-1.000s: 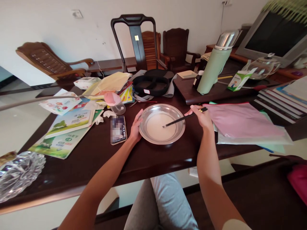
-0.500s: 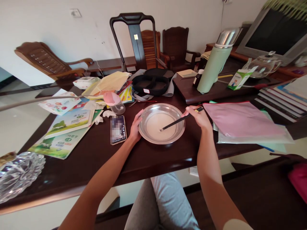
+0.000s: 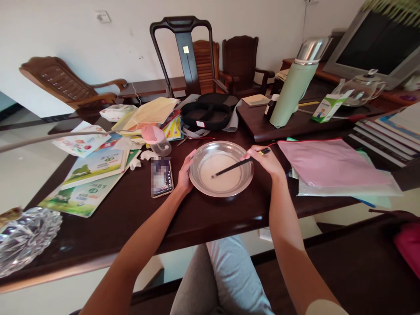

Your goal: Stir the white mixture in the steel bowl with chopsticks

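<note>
A shiny metal bowl point(image 3: 246, 179), wide and shallow, rests on the dark table in front of me with a milky, pale liquid point(image 3: 226, 180) in it. My left hand point(image 3: 186, 174) grips the bowl's left rim, fingers against its outer side. Held in my right hand point(image 3: 268, 162) are black chopsticks point(image 3: 233, 166) with gold bands near the upper end. They slant down to the left across the bowl, and their tips dip into the liquid left of its middle. The fingers of the right hand are closed around the upper part, over the bowl's right rim.
Left of the bowl lie a phone point(image 3: 162, 177), a pink-lidded cup point(image 3: 154, 136) and booklets point(image 3: 87, 190). A black case point(image 3: 206, 117) sits behind. To the right are a pink zip pouch point(image 3: 331, 162), a tall green thermos point(image 3: 292, 92) and a glass teapot point(image 3: 362, 89). A crystal dish point(image 3: 29, 238) stands front left.
My right hand has shifted a little to the left with the chopsticks, and their tips have moved left through the liquid. My left hand keeps its hold on the bowl.
</note>
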### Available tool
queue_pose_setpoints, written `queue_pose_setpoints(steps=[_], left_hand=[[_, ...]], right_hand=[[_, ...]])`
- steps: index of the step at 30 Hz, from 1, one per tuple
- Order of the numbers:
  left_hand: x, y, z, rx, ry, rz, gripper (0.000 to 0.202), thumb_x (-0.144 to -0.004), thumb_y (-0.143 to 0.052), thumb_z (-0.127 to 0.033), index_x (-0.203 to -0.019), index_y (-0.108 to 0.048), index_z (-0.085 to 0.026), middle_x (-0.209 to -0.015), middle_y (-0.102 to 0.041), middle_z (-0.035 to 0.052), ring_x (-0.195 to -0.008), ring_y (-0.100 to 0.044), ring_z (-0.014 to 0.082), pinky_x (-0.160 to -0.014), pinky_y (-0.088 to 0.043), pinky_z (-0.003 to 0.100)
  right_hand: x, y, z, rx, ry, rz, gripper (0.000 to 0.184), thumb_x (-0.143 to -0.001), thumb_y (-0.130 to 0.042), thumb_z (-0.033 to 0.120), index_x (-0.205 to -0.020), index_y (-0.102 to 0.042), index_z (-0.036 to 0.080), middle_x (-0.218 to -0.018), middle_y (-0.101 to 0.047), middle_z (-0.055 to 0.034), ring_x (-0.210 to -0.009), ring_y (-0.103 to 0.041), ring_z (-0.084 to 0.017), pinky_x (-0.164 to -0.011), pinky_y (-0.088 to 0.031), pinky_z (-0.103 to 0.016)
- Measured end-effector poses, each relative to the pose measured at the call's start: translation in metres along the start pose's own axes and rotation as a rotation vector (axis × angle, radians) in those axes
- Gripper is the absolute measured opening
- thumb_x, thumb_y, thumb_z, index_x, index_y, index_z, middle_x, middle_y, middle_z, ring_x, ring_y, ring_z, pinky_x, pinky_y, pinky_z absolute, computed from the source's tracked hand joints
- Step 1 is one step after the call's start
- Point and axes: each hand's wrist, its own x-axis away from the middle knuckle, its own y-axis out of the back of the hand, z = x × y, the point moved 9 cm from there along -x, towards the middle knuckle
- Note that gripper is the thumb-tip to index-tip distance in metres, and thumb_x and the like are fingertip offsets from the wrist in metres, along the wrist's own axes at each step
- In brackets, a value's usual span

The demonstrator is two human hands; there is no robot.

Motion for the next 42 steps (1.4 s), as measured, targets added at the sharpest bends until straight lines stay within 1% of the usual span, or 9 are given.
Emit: queue_pose_setpoints(steps=[2,7,13,15,20,26,32,38,42], left_hand=[[0.000,-0.001,0.000,0.009,0.002,0.010,0.054,-0.081,-0.077,-0.044,-0.131,-0.076,-0.025,-0.154,-0.070,0.0057,-0.153,-0.053,0.0368,-0.130,-0.040,0.049],[0.000,0.000,0.000,0.000,-0.001,0.014,0.056,-0.082,-0.076,-0.045,-0.134,-0.074,-0.024,-0.156,-0.068,0.0080,-0.154,-0.052,0.0380,-0.131,-0.038,0.052],[0.000,-0.002,-0.002,-0.014,-0.016,0.014,0.058,-0.080,-0.078,-0.045,-0.134,-0.074,-0.023,-0.158,-0.067,0.0093,-0.155,-0.052,0.0382,-0.131,-0.038,0.051],[0.000,-0.002,-0.002,-0.010,-0.016,0.013,0.058,-0.080,-0.077,-0.045,-0.133,-0.074,-0.023,-0.158,-0.067,0.0100,-0.154,-0.052,0.0387,-0.130,-0.038,0.051],[0.000,-0.001,-0.001,-0.001,-0.007,0.008,0.056,-0.081,-0.077,-0.046,-0.133,-0.074,-0.024,-0.157,-0.068,0.0094,-0.154,-0.053,0.0402,-0.130,-0.039,0.054],[0.000,0.000,-0.001,-0.003,-0.008,0.011,0.053,-0.083,-0.076,-0.045,-0.132,-0.075,-0.025,-0.157,-0.068,0.0077,-0.155,-0.051,0.0380,-0.131,-0.038,0.052],[0.001,-0.001,0.000,0.007,0.009,-0.003,0.055,-0.082,-0.078,-0.045,-0.133,-0.074,-0.025,-0.154,-0.070,0.0064,-0.152,-0.055,0.0377,-0.130,-0.039,0.052],[0.001,-0.002,-0.002,0.001,-0.001,0.003,0.055,-0.082,-0.076,-0.044,-0.133,-0.074,-0.024,-0.159,-0.066,0.0079,-0.155,-0.051,0.0374,-0.131,-0.038,0.050],[0.002,-0.003,-0.003,-0.002,0.000,0.016,0.057,-0.081,-0.076,-0.043,-0.135,-0.074,-0.024,-0.157,-0.067,0.0093,-0.154,-0.052,0.0383,-0.130,-0.040,0.051]], right_hand=[[-0.001,0.001,0.002,0.016,0.015,-0.023,0.050,-0.079,-0.083,0.075,-0.069,-0.078,0.026,-0.077,-0.085,-0.0053,-0.086,-0.083,-0.030,-0.092,-0.062,-0.043],[0.009,0.041,-0.002,0.006,0.013,-0.307,0.055,-0.084,-0.078,0.076,-0.059,-0.071,0.027,-0.065,-0.079,-0.0039,-0.076,-0.081,-0.029,-0.092,-0.061,-0.045],[0.000,0.001,0.003,0.020,0.013,-0.022,0.054,-0.078,-0.081,0.079,-0.066,-0.077,0.026,-0.073,-0.083,-0.0053,-0.082,-0.082,-0.030,-0.090,-0.062,-0.044],[-0.001,0.004,0.004,0.032,0.030,-0.057,0.054,-0.076,-0.082,0.080,-0.069,-0.078,0.027,-0.076,-0.084,-0.0054,-0.086,-0.083,-0.030,-0.092,-0.061,-0.044],[0.009,0.040,0.001,0.035,0.007,-0.309,0.059,-0.083,-0.076,0.080,-0.057,-0.070,0.028,-0.063,-0.078,-0.0036,-0.074,-0.080,-0.028,-0.092,-0.061,-0.045],[0.002,0.001,0.006,0.034,-0.003,-0.026,0.057,-0.073,-0.082,0.083,-0.066,-0.077,0.027,-0.073,-0.083,-0.0039,-0.080,-0.081,-0.029,-0.091,-0.062,-0.044],[0.009,0.038,0.001,0.018,-0.001,-0.296,0.058,-0.082,-0.077,0.079,-0.058,-0.070,0.028,-0.064,-0.079,-0.0035,-0.074,-0.081,-0.028,-0.093,-0.061,-0.045],[0.003,0.001,0.006,0.041,-0.013,-0.005,0.053,-0.076,-0.082,0.079,-0.066,-0.077,0.027,-0.075,-0.084,-0.0042,-0.083,-0.083,-0.030,-0.093,-0.063,-0.045],[0.006,0.030,0.003,0.057,0.001,-0.229,0.053,-0.080,-0.080,0.077,-0.064,-0.075,0.027,-0.072,-0.083,-0.0040,-0.083,-0.082,-0.030,-0.097,-0.061,-0.047]])
